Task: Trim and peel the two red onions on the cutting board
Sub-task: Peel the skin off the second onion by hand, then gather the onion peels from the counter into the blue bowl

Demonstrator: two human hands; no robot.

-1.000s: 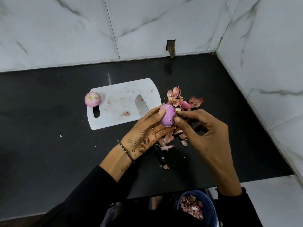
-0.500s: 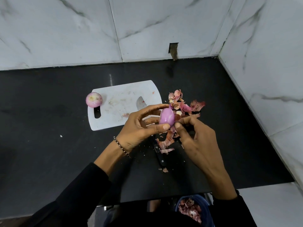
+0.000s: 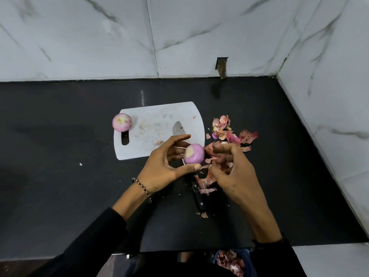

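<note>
onion (image 3: 194,154) turned cut end up, left hand (image 3: 163,166) gripping it, right hand (image 3: 233,174) pinching loose skin (image 3: 204,166)

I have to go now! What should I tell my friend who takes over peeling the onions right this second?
The left hand holds the second onion by the near right corner of the cutting board.
The right hand pinches a strip of skin at that onion's underside.
The first onion sits at the board's far left corner and looks trimmed and peeled.
The knife lies under the hands, blade on the board; the peelings are piled to the board's right.
Left to do: pull off the last skin, then set the onion down.
</note>
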